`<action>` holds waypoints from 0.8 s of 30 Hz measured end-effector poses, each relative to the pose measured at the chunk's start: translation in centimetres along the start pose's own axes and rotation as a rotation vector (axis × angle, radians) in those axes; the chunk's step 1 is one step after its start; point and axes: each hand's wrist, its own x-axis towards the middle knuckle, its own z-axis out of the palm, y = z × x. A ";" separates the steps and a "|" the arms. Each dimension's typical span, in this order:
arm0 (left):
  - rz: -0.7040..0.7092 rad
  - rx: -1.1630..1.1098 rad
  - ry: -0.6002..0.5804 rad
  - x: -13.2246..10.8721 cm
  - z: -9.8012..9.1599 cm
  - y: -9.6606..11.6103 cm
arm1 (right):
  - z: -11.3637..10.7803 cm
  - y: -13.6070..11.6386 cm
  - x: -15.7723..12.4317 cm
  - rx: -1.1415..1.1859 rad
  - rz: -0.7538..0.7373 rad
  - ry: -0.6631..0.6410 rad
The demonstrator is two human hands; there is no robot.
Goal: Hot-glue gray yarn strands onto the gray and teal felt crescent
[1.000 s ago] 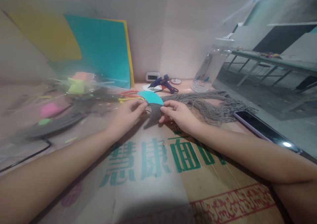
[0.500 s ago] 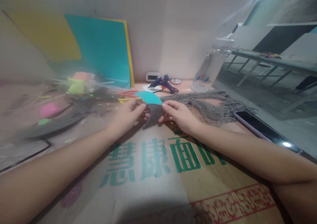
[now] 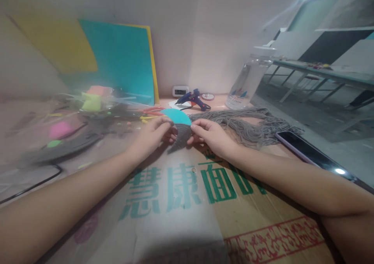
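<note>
Between my hands is a curved piece with a turquoise sheet part (image 3: 177, 116) on top and a dark grey, yarn-like band (image 3: 183, 134) along its lower side. My left hand (image 3: 160, 133) pinches its left edge between thumb and fingers. At the right edge my right hand (image 3: 208, 135) pinches it the same way. The piece is held over a cardboard sheet (image 3: 181, 225) with green printed characters. Just beyond it lie red-handled and yellow-handled tools (image 3: 150, 115), partly hidden. A bundle of grey yarn (image 3: 248, 124) spreads to the right of my right hand.
A blue glue gun (image 3: 193, 99) and a small digital clock (image 3: 180, 90) stand by the wall. To the right are a clear bottle (image 3: 245, 77) and a phone (image 3: 312, 155). Turquoise (image 3: 125, 61) and yellow sheets lean at the left, above blurred scraps and a black cord (image 3: 35, 186).
Both hands keep their grip on the curved piece. The left fingers shift slightly at its edge, and the whole view moves a little; otherwise things lie as before.
</note>
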 end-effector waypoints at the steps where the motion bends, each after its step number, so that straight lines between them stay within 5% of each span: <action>1: 0.003 -0.014 -0.010 0.0 0.0 0.0 | 0.0 -0.1 0.0 0.003 -0.001 0.005; 8: 0.188 0.278 -0.003 0.7 -0.6 -0.7 | 0.4 -0.5 -0.3 0.080 -0.001 0.026; 14: 0.195 0.279 -0.028 1.0 -0.7 -1.0 | 0.2 -0.4 0.0 0.099 0.001 0.044; 24: 0.167 0.114 0.101 3.4 2.9 0.1 | -1.5 0.3 0.9 0.185 -0.020 0.104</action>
